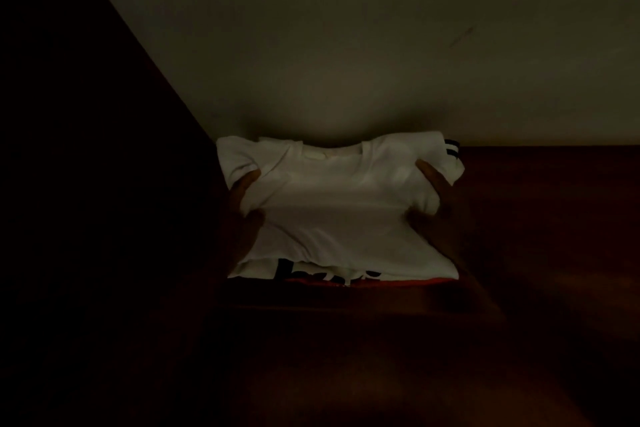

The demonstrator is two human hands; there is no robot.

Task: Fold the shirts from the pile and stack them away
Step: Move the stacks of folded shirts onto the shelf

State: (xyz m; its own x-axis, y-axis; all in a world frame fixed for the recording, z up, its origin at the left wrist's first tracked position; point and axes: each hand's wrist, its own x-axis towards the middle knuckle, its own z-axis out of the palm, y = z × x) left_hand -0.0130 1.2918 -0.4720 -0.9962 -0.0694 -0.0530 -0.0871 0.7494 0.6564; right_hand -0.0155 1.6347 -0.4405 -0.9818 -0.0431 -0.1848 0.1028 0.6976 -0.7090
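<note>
The scene is very dark. A folded white shirt (332,204) lies collar away from me on top of a stack. Under its near edge shows a white shirt with black lettering (322,274), and below that a red edge (363,282) of another garment. My left hand (242,204) grips the top shirt's left side, thumb on top. On the right side my right hand (440,204) holds it the same way. The stack rests on a dark wooden shelf (536,218).
A dark side panel (86,149) stands close to the left of the stack. A pale back wall (346,45) rises just behind it. Black stripes of a sleeve (452,149) stick out at the stack's far right. More shelf surface stretches to the right.
</note>
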